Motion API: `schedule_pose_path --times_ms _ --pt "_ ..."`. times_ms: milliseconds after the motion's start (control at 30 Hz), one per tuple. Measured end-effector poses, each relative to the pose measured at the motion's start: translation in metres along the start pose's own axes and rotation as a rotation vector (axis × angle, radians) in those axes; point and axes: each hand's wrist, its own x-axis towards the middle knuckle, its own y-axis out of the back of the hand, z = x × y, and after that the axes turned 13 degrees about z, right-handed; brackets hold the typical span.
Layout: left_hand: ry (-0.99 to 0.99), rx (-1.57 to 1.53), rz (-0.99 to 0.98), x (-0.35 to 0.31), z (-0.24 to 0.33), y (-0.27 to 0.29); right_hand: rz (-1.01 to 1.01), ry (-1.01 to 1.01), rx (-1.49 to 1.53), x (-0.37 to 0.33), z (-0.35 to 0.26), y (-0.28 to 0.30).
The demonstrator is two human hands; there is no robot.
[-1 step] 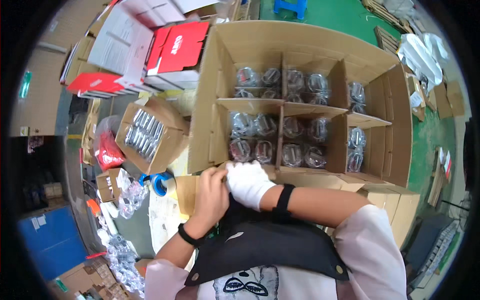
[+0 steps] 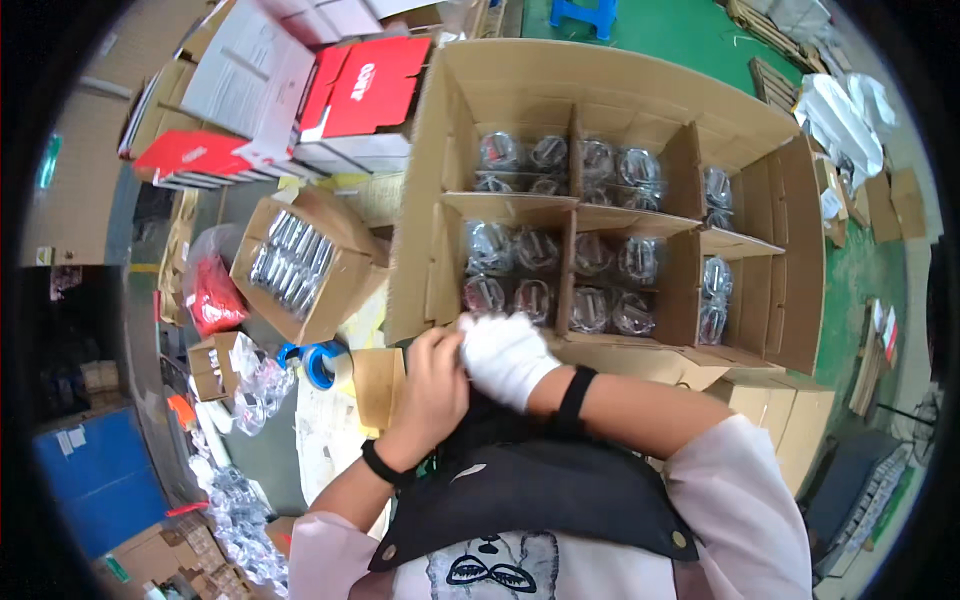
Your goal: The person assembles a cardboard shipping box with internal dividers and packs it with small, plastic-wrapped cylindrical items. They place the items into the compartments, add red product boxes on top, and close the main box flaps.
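Note:
Close together at the near left edge of a large open carton point(image 2: 418, 180) are both hands. My left hand point(image 2: 436, 385) is bare, its fingers curled closed beside the glove's fingertips; whatever they pinch is hidden. My right hand point(image 2: 508, 360) wears a white glove point(image 2: 520, 372) and is also closed, its fingertips turned toward the left hand. Cardboard dividers point(image 2: 640, 222) split the carton into sections. Several clear-wrapped round metallic parts point(image 2: 534, 298) sit in most of these sections, just beyond my hands.
Left of the carton, a small box point(image 2: 345, 265) holds rows of silver parts. Blue tape point(image 2: 322, 366) lies nearer, beside a cardboard flap point(image 2: 380, 388). Red and white boxes point(image 2: 365, 88) stand at the far left. A red bag point(image 2: 215, 295) and clear plastic wrapping point(image 2: 262, 385) lie farther left.
Both hands have shifted slightly right and stay together. The carton appears a little farther right in the view. I see nothing being let go or taken up.

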Motion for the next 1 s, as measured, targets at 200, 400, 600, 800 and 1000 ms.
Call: schedule_pose_path --times_ms 200,400,600,800,1000 --pt "-0.144 0.034 -0.044 0.024 -0.017 -0.056 -0.314 -0.437 0.070 0.057 0.066 -0.032" --pt "-0.074 0.224 -0.157 0.063 -0.038 -0.098 0.732 -0.088 -0.137 0.072 0.035 0.034" --pt "-0.063 0.367 0.018 0.049 -0.065 -0.172 0.493 0.101 -0.686 0.079 0.057 0.014" --pt "-0.136 0.291 -0.022 0.048 -0.065 -0.153 0.342 -0.053 -0.647 0.038 0.042 -0.014" --pt "-0.026 0.024 -0.153 0.053 -0.066 -0.142 0.629 -0.072 -0.612 0.081 0.042 0.012"
